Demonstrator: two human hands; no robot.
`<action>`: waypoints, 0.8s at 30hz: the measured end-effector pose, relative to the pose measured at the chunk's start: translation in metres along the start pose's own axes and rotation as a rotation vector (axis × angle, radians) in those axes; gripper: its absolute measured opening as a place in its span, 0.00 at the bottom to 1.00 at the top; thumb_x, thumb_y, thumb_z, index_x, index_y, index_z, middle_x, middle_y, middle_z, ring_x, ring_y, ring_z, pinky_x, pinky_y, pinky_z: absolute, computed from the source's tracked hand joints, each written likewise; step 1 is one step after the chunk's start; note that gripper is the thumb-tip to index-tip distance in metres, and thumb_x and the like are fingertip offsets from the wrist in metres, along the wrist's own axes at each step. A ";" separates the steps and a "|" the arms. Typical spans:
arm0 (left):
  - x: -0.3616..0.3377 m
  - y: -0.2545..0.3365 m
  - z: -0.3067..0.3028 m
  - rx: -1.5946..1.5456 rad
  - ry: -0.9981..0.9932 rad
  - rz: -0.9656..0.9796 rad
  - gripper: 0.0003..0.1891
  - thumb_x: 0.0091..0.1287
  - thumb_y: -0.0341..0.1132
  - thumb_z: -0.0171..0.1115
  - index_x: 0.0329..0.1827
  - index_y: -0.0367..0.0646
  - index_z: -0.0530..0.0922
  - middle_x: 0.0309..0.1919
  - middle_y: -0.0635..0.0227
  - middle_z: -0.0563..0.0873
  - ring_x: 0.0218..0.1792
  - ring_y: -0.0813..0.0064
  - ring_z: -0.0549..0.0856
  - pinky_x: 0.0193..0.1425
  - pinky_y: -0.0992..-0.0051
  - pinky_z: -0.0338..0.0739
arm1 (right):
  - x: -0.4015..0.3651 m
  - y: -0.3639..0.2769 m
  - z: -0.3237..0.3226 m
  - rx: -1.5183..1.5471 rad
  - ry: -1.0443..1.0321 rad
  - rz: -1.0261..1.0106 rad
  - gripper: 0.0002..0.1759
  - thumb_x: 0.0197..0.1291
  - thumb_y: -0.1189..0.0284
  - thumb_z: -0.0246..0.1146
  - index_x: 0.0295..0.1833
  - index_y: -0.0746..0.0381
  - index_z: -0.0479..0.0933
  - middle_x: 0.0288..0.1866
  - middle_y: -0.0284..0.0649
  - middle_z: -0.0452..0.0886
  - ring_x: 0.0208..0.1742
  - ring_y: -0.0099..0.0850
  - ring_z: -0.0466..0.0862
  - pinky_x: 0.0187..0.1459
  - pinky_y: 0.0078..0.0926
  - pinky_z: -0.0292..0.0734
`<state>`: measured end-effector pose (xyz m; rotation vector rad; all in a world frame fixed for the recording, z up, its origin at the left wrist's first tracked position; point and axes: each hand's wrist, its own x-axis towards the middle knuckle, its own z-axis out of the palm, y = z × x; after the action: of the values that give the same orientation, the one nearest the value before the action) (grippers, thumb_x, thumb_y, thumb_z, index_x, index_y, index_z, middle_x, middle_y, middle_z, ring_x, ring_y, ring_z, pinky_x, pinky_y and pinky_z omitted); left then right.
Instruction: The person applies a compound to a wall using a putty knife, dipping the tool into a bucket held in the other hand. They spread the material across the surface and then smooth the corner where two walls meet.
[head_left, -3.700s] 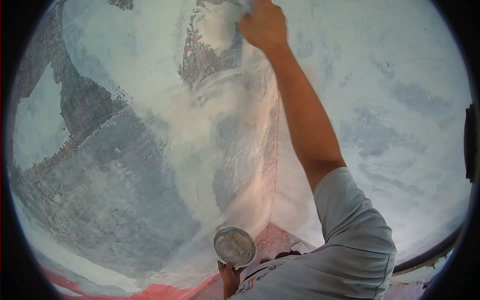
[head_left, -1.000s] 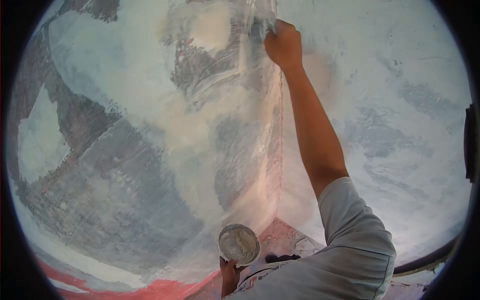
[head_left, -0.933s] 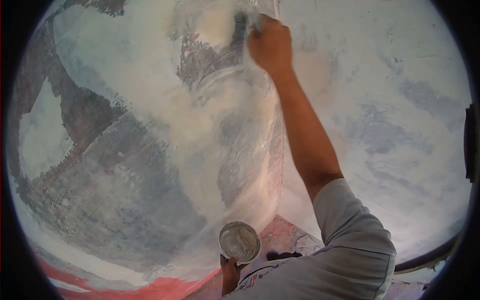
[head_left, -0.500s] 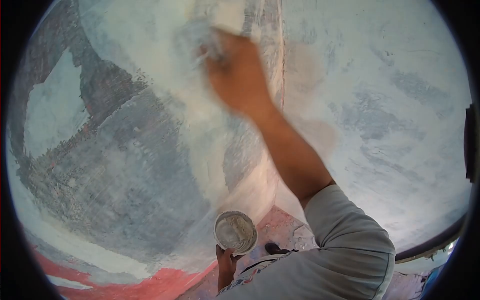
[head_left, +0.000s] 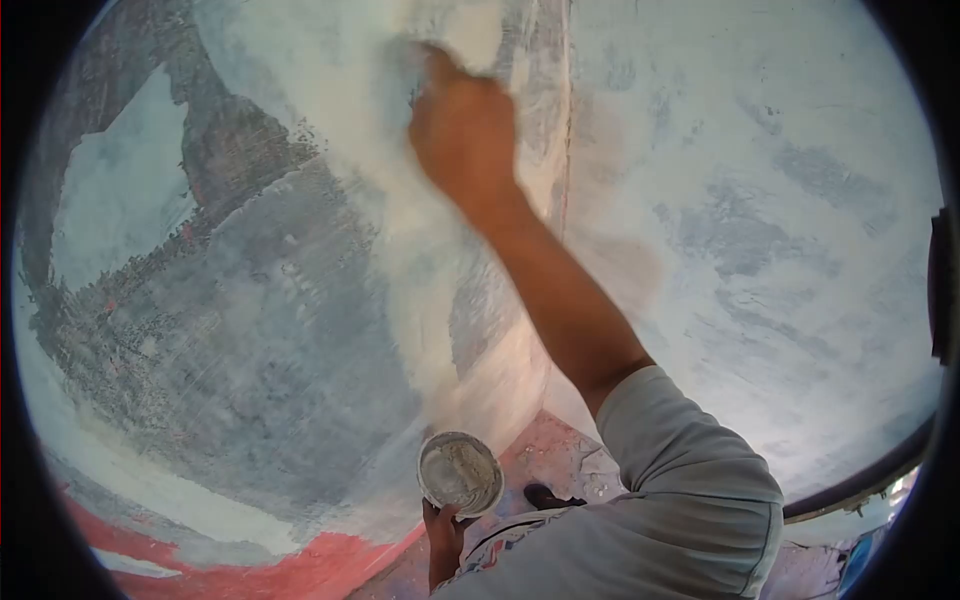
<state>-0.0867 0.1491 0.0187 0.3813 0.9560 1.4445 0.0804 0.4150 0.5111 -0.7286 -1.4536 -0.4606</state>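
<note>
My right hand is raised against the upper part of a patchy grey and cream wall. Its fingers are closed round something blurred by motion, which I cannot make out. Low in the view, my left hand holds a round bowl from beneath and at its near side. Wet-looking greyish paste coats the inside of the bowl. Pale cream smears run down the wall below my right hand.
A second, pale blue-grey wall meets the first at a vertical corner line. Red paint marks the lower left. Beneath are a reddish floor and a dark shoe. A dark curved edge lies at lower right.
The bowl and my left hand have shifted slightly left and down. My right hand remains high on the wall, its wrist turned a little. The wall patches appear farther right, as the view has moved.
</note>
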 end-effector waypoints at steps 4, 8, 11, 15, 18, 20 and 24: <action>-0.001 -0.008 0.013 0.004 -0.020 -0.024 0.35 0.59 0.22 0.57 0.73 0.45 0.63 0.64 0.54 0.77 0.59 0.48 0.85 0.51 0.42 0.92 | -0.027 -0.034 -0.013 0.305 -0.064 -0.152 0.23 0.55 0.83 0.57 0.58 0.64 0.79 0.34 0.57 0.87 0.32 0.55 0.88 0.37 0.51 0.86; 0.006 0.001 0.016 0.029 -0.034 -0.012 0.35 0.59 0.22 0.57 0.73 0.45 0.63 0.64 0.54 0.77 0.59 0.48 0.85 0.51 0.42 0.91 | -0.015 0.051 -0.039 0.469 -0.145 0.143 0.10 0.65 0.82 0.61 0.50 0.71 0.80 0.35 0.45 0.86 0.34 0.26 0.84 0.38 0.30 0.81; 0.013 -0.002 0.020 0.014 -0.039 0.017 0.35 0.59 0.23 0.57 0.73 0.44 0.63 0.64 0.54 0.76 0.60 0.47 0.84 0.52 0.41 0.91 | 0.012 0.204 -0.014 0.234 0.081 0.259 0.06 0.69 0.79 0.60 0.43 0.72 0.80 0.32 0.44 0.87 0.33 0.32 0.85 0.36 0.34 0.80; 0.020 -0.012 0.013 0.061 0.013 -0.001 0.34 0.59 0.23 0.57 0.73 0.44 0.63 0.65 0.53 0.76 0.61 0.46 0.84 0.52 0.40 0.91 | 0.030 0.255 -0.021 -0.115 0.097 0.379 0.08 0.64 0.73 0.62 0.38 0.69 0.79 0.37 0.62 0.85 0.42 0.65 0.85 0.43 0.56 0.80; 0.025 -0.014 0.014 0.069 0.036 0.001 0.35 0.59 0.23 0.57 0.73 0.43 0.62 0.65 0.52 0.75 0.61 0.45 0.83 0.52 0.39 0.91 | 0.027 0.252 -0.014 -0.193 0.053 0.386 0.07 0.62 0.74 0.61 0.38 0.69 0.79 0.38 0.62 0.86 0.44 0.64 0.86 0.46 0.57 0.81; 0.023 -0.012 0.019 0.052 0.055 0.004 0.35 0.59 0.23 0.57 0.73 0.43 0.62 0.65 0.52 0.75 0.61 0.45 0.83 0.52 0.38 0.91 | 0.022 0.220 -0.010 -0.191 0.030 0.370 0.07 0.61 0.75 0.61 0.38 0.69 0.79 0.38 0.62 0.86 0.44 0.64 0.86 0.47 0.57 0.82; 0.025 -0.005 0.028 0.009 0.008 0.005 0.35 0.59 0.21 0.57 0.73 0.43 0.62 0.65 0.52 0.75 0.61 0.46 0.84 0.52 0.39 0.91 | 0.008 0.115 0.001 0.011 0.133 0.128 0.10 0.58 0.76 0.63 0.44 0.68 0.82 0.32 0.58 0.86 0.35 0.62 0.86 0.40 0.55 0.83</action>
<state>-0.0664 0.1806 0.0239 0.3855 0.9691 1.4476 0.1594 0.4986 0.4996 -0.7630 -1.2767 -0.3944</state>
